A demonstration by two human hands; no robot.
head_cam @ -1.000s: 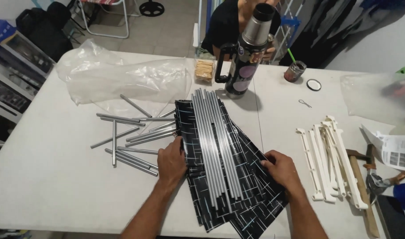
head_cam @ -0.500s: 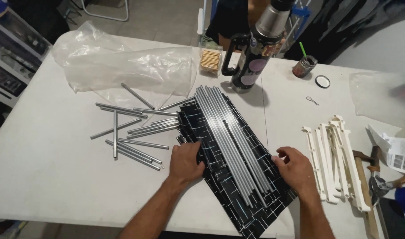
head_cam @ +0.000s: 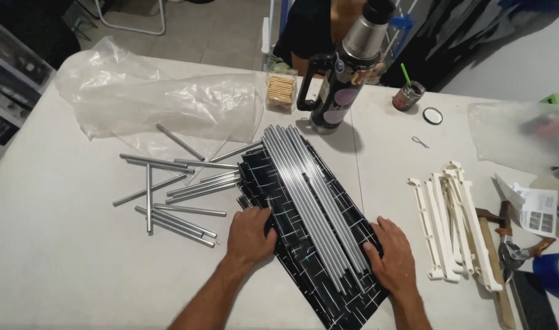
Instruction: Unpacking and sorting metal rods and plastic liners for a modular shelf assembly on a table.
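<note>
Head view: the left hand (head_cam: 250, 235) lies flat, palm down, on the left edge of a stack of black sheets (head_cam: 304, 244) printed with thin pale lines. Its fingers are spread and pressing rather than gripping anything. The right hand (head_cam: 390, 255) rests on the stack's right edge, fingers slightly curled, their tips touching the outermost of the long grey rods (head_cam: 310, 195). It closes on nothing either.

The rods lie side by side in a loose bundle along the top of the sheets, which sit diagonally on the white desk (head_cam: 59, 244), the near corner close to the desk's front edge. To the left, shorter grey tubes (head_cam: 169, 192) are scattered on the desk, apart from the stack, with a crumpled clear plastic bag (head_cam: 157, 104) behind them. A tall flask (head_cam: 343, 67) stands just beyond the far ends of the rods. White plastic rails (head_cam: 453, 223) lie to the right, near the right hand.

The rods are round and unsecured, so any tilt or shove of the sheets could roll them off sideways. The glossy sheets may also fan apart under uneven pressure, and the near corner could slip over the desk edge.
</note>
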